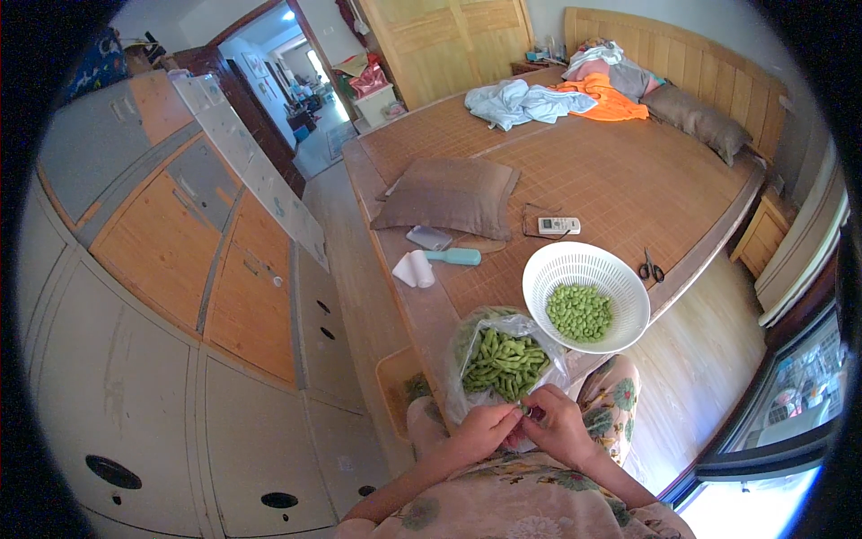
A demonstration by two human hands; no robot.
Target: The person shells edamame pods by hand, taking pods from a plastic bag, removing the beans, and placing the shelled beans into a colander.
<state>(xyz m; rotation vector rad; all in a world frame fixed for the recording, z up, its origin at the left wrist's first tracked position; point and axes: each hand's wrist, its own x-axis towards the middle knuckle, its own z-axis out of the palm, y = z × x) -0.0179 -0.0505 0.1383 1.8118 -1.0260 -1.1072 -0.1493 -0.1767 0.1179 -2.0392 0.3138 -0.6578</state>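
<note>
My left hand (pixel 486 429) and my right hand (pixel 558 426) meet just above my lap, fingertips pinched together. Between them shows a bit of a green soybean pod (pixel 524 410), mostly covered by the fingers. Right in front of the hands, a clear plastic bag (pixel 455 384) lies open on the bed's edge, full of green soybean pods (pixel 507 361). Beyond it to the right stands a white slotted basket (pixel 631 310), with shelled green beans (pixel 579 313) on its bottom.
A tan bin (pixel 388 388) with green scraps stands on the floor at left. On the bed mat lie a paper roll (pixel 414 269), a teal hairbrush (pixel 455 257), a phone (pixel 429 237), a pillow (pixel 449 198), glasses (pixel 530 235), a remote control (pixel 558 226) and scissors (pixel 651 267).
</note>
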